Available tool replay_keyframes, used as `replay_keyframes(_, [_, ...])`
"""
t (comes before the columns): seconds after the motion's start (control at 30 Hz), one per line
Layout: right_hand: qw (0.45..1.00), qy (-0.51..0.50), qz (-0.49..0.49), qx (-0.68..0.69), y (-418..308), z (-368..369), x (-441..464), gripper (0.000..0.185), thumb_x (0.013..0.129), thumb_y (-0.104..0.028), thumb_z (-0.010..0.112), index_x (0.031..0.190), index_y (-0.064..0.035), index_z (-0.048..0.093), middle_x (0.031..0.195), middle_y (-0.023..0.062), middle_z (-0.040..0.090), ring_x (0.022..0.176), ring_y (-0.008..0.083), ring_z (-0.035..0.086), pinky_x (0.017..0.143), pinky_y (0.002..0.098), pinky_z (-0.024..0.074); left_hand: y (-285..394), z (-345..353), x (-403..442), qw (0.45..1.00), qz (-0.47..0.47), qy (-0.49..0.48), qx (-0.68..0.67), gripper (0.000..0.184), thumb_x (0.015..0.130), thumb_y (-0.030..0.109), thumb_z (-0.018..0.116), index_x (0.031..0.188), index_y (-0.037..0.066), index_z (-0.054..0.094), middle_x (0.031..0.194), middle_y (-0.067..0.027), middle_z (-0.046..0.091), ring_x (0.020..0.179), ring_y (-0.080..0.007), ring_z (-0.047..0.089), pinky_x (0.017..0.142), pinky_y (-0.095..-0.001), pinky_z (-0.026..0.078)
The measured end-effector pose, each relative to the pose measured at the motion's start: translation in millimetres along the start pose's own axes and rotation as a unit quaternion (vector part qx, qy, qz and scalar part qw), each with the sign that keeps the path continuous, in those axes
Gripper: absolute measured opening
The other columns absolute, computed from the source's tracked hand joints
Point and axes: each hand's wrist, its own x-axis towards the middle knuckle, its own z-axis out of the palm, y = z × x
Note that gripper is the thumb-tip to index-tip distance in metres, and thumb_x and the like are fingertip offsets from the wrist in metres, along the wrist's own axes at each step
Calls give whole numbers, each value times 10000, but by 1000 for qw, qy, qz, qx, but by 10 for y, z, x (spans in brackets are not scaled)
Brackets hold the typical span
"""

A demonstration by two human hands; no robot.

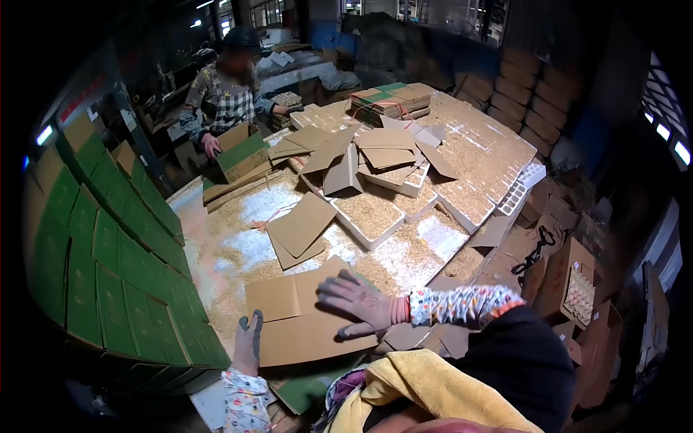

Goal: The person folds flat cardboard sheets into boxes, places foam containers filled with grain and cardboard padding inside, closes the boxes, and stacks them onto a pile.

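In front of me is a brown cardboard box [310, 335] with its top flaps folded down, a seam running across them. My right hand [357, 303], in a grey glove with a pink cuff, lies flat on the flaps with its fingers spread. At the box's left side, my left hand [247, 343], also gloved, rests upright against the edge with its fingers stretched out. Both sleeves are white with a flower print. What is inside the box is hidden. Loose brown cardboard sheets [299, 225] lie on the table just beyond.
Green cartons [108, 274] are stacked along the left. Husk-filled white trays [372, 216] and a bundle of flattened cartons [390, 101] occupy the table. Across it, a person [227, 97] handles an open green box [242, 153]. A carton of eggs [579, 297] sits at right.
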Motion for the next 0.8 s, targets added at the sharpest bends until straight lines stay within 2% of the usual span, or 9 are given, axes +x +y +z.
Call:
replay_keyframes(0.13, [972,117,182,98,423,702,-149,507,964,-240,398,1364,43,270,1444,289,210,1351,386,225,1125,438,158,465,618,-377,966,-169,-140,-136,485,928,287,553,1307,22,409,1171,-151,565,1078,-216,565,926,-327,474])
replay_keyframes(0.23, [503,260,325,757,279,-728,319,715,945,-568,298,1405,-21,266,1352,213,426,1238,290,431,1068,364,309,-57,357,-293,998,11,-36,48,565,878,338,608,1283,-8,421,1265,-174,500,1164,-265,504,992,-408,419])
replay_keyframes(0.27, [489,257,343,760,459,-911,195,769,916,-629,275,1400,-32,283,1314,201,465,1185,283,480,1019,347,361,-170,544,-627,941,198,-23,272,601,832,305,639,1272,-33,408,1301,-199,452,1204,-302,455,1017,-437,381])
replay_keyframes(0.4, [549,17,471,691,1333,-470,-85,705,875,-513,457,1391,-53,322,1198,159,531,898,217,573,766,304,488,-888,93,-586,563,409,-13,718,685,726,138,619,1291,-102,318,1329,-289,357,1240,-415,367,1056,-488,305])
replay_keyframes(0.57, [845,-201,338,362,700,-86,63,737,773,-331,622,1330,56,333,1141,252,573,879,308,612,762,344,492,229,264,-616,975,171,143,-13,524,906,145,521,1361,-17,319,1350,-159,402,1204,-278,462,995,-359,396])
replay_keyframes(0.67, [865,-145,318,359,556,159,173,697,820,-365,593,1273,110,358,1155,282,561,1078,375,550,905,363,437,540,318,33,893,212,133,373,599,840,128,603,1367,38,334,1301,-163,455,1187,-312,471,981,-382,400])
replay_keyframes(0.7, [868,-97,262,410,629,266,164,636,861,-368,569,1239,111,392,1128,271,582,1087,361,551,905,367,435,574,348,190,757,227,117,602,604,820,104,610,1361,54,344,1285,-177,466,1173,-331,475,975,-393,401])
replay_keyframes(0.73, [704,-57,355,613,765,262,155,547,918,-352,503,1249,77,425,1164,226,571,1125,311,529,932,352,421,702,563,163,795,129,152,573,596,785,39,581,1335,54,352,1255,-238,453,1155,-390,459,976,-425,384])
replay_keyframes(0.8, [735,166,372,543,1362,453,-148,565,941,-414,455,1286,34,440,1223,219,535,1172,278,499,983,339,379,613,718,124,738,119,181,639,561,778,6,538,1312,59,373,1246,-248,453,1146,-412,452,977,-435,378])
